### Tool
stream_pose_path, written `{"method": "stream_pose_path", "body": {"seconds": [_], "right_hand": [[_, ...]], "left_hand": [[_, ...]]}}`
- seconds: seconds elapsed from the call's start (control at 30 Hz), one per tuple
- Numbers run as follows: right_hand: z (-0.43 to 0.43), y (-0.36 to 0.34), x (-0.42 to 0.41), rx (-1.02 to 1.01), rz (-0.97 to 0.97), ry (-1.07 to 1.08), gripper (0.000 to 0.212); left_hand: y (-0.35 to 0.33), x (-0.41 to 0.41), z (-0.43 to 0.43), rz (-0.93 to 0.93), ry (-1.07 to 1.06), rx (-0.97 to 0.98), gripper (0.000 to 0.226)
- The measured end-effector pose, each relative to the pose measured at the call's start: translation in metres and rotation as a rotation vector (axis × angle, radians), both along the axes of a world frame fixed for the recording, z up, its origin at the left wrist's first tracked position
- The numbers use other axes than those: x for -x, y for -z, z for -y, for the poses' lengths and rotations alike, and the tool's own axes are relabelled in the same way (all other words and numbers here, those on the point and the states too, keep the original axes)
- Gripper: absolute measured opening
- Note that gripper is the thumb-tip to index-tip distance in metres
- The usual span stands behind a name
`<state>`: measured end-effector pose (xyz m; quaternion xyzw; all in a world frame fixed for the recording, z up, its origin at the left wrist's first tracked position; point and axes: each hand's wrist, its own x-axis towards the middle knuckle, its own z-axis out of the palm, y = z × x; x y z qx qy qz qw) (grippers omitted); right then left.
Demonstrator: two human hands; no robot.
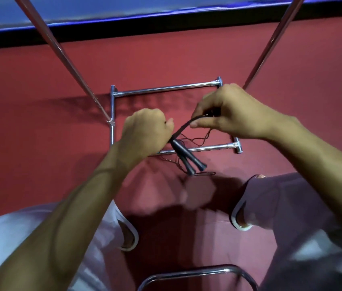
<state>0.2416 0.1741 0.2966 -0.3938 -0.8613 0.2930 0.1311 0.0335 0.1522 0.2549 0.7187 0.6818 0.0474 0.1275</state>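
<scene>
Thing in hand: skipping rope. Its two black handles (189, 158) hang side by side, crossing the lower bar of the chrome frame (165, 88) on the red floor (40, 154).
Left hand (147, 131): fist curled at the handles' top ends. Contact is hidden behind the knuckles, but it reads as a grip.
Right hand (228, 110): thumb and fingers pinch the cord (183, 128), bunched dark between the hands. Thin loose loops trail below.
Step, judged: gathering cord. Keep the handles together, feed loops evenly, and watch for snags on the frame's corner joints.
Room: slanted poles (61, 53) flank both sides. The knees (281, 206) and chair tube (197, 271) are close below. The only open space is straight ahead.
</scene>
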Motion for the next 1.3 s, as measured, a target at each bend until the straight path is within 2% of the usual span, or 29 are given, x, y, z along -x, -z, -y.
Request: {"method": "stream_pose_path", "body": {"seconds": [0.07,0.13,0.2,0.27,0.47,0.53,0.6,0.7,0.83,0.97,1.1,1.13,1.23,1.3], "right_hand": [[-0.008,-0.002,-0.01,0.191,-0.11,0.011,0.019],[-0.013,-0.005,-0.021,0.395,-0.245,0.037,0.023],[-0.015,-0.005,-0.026,0.575,-0.341,0.057,0.026],[-0.016,-0.006,-0.026,0.759,-0.427,0.069,0.027],[-0.013,0.015,-0.006,1.041,-0.765,0.234,0.019],[-0.008,0.025,0.005,1.221,-0.844,0.237,0.014],[-0.005,0.034,0.014,1.426,-0.891,0.15,0.012],[-0.004,0.042,0.022,1.598,-0.929,0.035,0.028],[0.004,0.044,0.036,1.648,-0.92,0.131,0.039],[0.019,0.045,0.063,1.473,-0.758,0.41,0.051],[0.027,0.044,0.078,1.165,-0.578,0.535,0.043],[0.029,0.044,0.077,1.005,-0.499,0.544,0.037],[0.032,0.054,0.061,0.316,-0.226,0.508,0.019],[0.033,0.06,0.049,-0.045,-0.166,0.469,0.012]], "left_hand": [[-0.005,-0.001,0.003,0.18,0.123,0.094,0.053],[-0.011,0.001,0.004,0.486,0.173,0.186,0.058],[-0.022,0.0,0.007,0.775,0.158,0.234,0.06],[-0.03,-0.003,0.011,0.965,0.114,0.246,0.06],[-0.042,0.0,0.009,1.299,-0.028,0.263,0.043],[-0.043,0.002,0.006,1.387,-0.102,0.285,0.042],[-0.044,0.003,0.006,1.447,-0.164,0.316,0.046],[-0.043,0.005,0.008,1.538,-0.224,0.405,0.043],[-0.037,0.005,0.006,1.718,-0.408,0.523,0.041],[-0.028,0.004,0.004,1.901,-0.72,0.651,0.053],[-0.018,0.01,0.003,1.955,-0.919,0.689,0.054],[-0.017,0.012,0.003,1.967,-0.943,0.712,0.056],[-0.017,0.018,0.004,2.003,-0.956,0.789,0.064],[-0.02,0.023,0.002,2.023,-0.972,0.801,0.061]]}}
